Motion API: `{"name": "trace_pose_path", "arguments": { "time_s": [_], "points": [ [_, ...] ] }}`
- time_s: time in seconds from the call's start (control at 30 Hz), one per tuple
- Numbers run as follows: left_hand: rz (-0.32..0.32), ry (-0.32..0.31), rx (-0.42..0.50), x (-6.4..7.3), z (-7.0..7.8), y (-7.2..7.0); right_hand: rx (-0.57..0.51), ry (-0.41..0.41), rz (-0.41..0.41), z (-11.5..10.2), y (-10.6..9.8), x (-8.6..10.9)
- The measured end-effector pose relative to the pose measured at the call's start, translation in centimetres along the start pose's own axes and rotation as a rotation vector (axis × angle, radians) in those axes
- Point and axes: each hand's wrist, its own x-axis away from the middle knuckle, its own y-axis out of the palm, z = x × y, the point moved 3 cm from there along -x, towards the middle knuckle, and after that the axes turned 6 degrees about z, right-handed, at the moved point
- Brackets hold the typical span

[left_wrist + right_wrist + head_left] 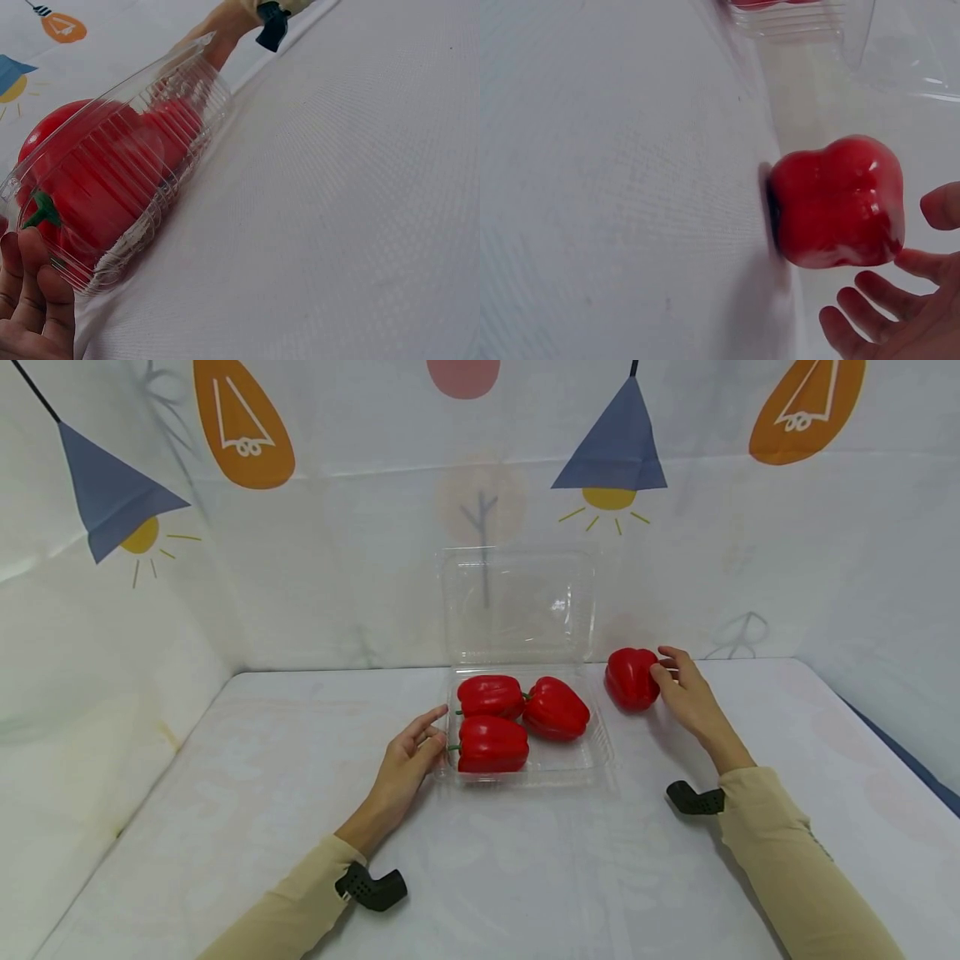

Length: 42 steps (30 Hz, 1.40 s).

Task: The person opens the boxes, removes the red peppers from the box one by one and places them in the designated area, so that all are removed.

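Observation:
Three red bell peppers [493, 745] with green stems lie in a clear plastic clamshell box [570, 773], its lid [517, 606] standing upright behind. At the box's left side is my left hand [408, 756]. In the left wrist view its fingertips [31, 251] rest by the ribbed wall near a green stem [43, 210], without curling round it. Another red bell pepper [632, 679] stands on the table to the right of the box. My right hand [686, 693] is at that pepper's right side, fingers spread; in the right wrist view one fingertip is at or touching its surface.
A white cloth covers the table [285, 793]. Behind it hangs a pale fabric backdrop [337, 568] printed with lamps and bulbs, close to the raised lid. Dark wrist mounts [372, 888] stick out from both sleeves.

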Motion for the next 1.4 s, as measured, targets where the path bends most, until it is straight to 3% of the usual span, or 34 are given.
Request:
{"name": "trace_pose_path", "arguments": {
  "time_s": [0.4, 0.73, 0.93, 1.4],
  "points": [
    [0.008, -0.002, -0.011, 0.1, 0.2, 0.0, -0.003, -0.071, 0.046, -0.7, -0.4, 0.2],
    [0.007, -0.004, 0.002, 0.2, 0.3, 0.1, -0.022, -0.195, 0.118, -2.5, -0.5, 0.5],
    [0.008, -0.011, -0.003, 0.2, 0.2, 0.0, -0.028, -0.257, 0.111, -3.8, 0.0, 1.0],
    [0.001, -0.011, -0.004, 0.2, 0.2, 0.0, -0.005, -0.296, 0.052, -5.4, 1.0, 1.7]
  ]
}}
